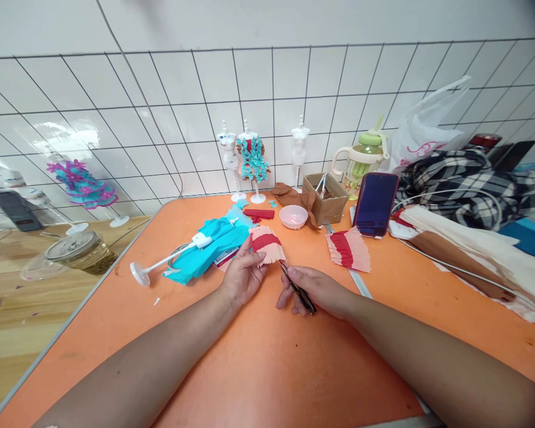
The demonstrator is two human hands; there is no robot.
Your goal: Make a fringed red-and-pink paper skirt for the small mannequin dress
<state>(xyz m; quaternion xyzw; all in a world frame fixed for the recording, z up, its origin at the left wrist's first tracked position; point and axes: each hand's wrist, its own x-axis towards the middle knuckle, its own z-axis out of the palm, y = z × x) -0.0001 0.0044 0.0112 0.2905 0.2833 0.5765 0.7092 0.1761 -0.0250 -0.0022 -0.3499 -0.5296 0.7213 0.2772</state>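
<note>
My left hand (245, 274) pinches a small pink piece (273, 252) with a red band across it, above the middle of the orange table (249, 356). Dark scissors (304, 297) are in my right hand (314, 290), their tips touching the lower right edge of that piece. A similar pink and red piece (348, 249) lies flat to the right. Left of my hands, a white stand (164, 261) with bright blue material (211, 246) lies on its side. Folded red material (258, 214) rests behind the held piece.
A pink bowl (293, 217), a cardboard box (325, 199), a phone (375, 205) and a green-lidded jug (368, 151) stand at the back. Small white mannequins (299, 145) line the tiled wall. Fabric and a cable cover the right side. A glass jar (81, 252) is at left.
</note>
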